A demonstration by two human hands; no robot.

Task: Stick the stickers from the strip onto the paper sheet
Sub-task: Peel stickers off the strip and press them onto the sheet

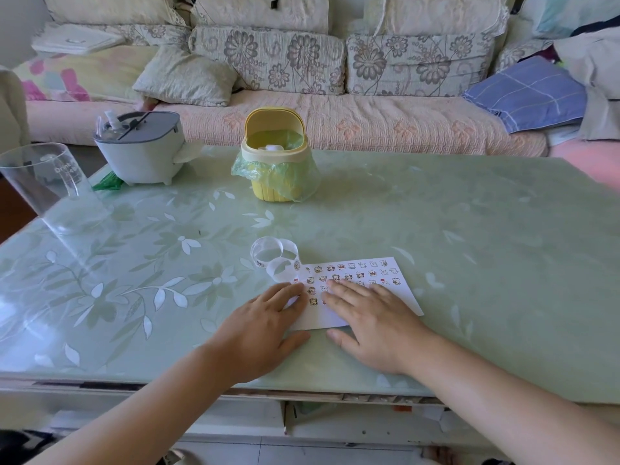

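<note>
The clear cup (pixel 43 182) at far left bears white lettering on its wall: the upper line reads "Drink", while the line under it is too blurred to make out. The stickers (pixel 352 274) on the sheet (pixel 320 318) show tiny cartoon figures, and any letters on them are too small to tell. The prints on the curled strip (pixel 295 263) are likewise too small to read.

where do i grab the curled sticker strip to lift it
Pinch the sticker strip on its far loop, coming from above, one finger inside the curl and the thumb outside. The band stands on edge there; nearer the paper sheet it lies flatter, by the left hand.
</note>
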